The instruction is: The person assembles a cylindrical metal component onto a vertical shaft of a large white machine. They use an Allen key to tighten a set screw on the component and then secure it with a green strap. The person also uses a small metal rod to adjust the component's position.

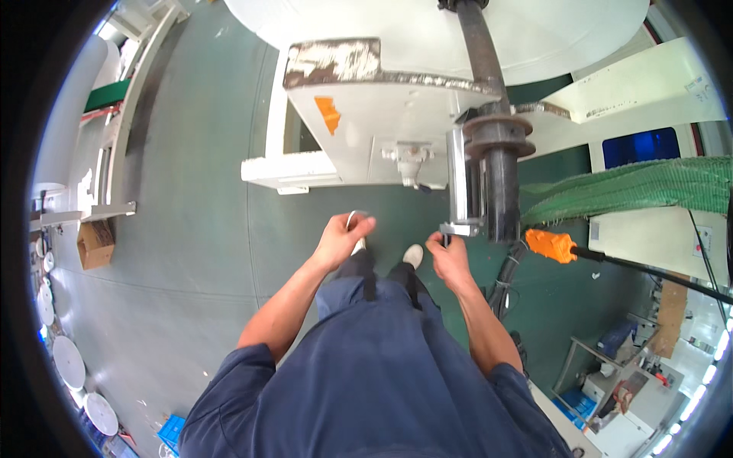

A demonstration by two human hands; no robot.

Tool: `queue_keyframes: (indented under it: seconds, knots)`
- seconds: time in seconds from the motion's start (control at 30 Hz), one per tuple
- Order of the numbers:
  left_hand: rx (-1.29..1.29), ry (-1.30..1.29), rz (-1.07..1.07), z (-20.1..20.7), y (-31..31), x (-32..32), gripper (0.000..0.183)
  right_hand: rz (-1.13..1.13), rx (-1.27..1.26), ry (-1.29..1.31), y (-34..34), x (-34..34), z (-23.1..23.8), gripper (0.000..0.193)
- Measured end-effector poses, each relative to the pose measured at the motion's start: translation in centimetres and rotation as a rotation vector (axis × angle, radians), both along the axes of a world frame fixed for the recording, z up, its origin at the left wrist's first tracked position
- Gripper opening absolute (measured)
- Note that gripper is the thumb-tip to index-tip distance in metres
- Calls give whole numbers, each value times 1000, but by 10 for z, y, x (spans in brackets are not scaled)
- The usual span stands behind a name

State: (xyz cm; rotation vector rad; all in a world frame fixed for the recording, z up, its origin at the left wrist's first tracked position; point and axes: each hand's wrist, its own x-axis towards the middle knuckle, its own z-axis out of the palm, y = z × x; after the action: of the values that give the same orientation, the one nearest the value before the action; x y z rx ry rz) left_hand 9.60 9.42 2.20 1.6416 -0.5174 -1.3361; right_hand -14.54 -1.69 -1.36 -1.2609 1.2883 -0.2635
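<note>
My left hand (340,240) is closed around a thin white curved piece (351,220), ring-like in outline, held above the floor in front of the machine. Most of that piece is hidden by my fingers. To its right, my right hand (450,259) pinches a small dark handle (447,240) just under a silver metal bracket (460,228). This bracket sits at the near end of a shiny metal cylinder (460,179). Beside the cylinder runs a thick dark shaft (502,195) with a rusty grooved collar (498,136).
The pale machine frame (397,114) fills the area ahead, with a huge white roll (557,38) behind it. An orange pendant control (551,246) hangs at the right on a black cable, below green netting (649,187). A cardboard box (95,244) stands far left.
</note>
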Motion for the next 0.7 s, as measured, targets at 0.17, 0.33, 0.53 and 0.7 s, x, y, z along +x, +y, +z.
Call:
queue_keyframes:
  seconds: [0.17, 0.33, 0.53, 0.7]
  knots:
    - [46, 243, -3, -34, 10, -7, 33, 50, -59, 79, -16, -13, 113, 7]
    - [102, -55, 47, -29, 37, 18, 34, 111, -591, 242, -36, -58, 1, 21]
    - [146, -57, 113, -46, 54, 19, 37, -23, 79, 187, -31, -12, 35, 30]
    - [-16, 13, 23, -73, 2, -40, 31, -9, 82, 122, -28, -14, 32, 31]
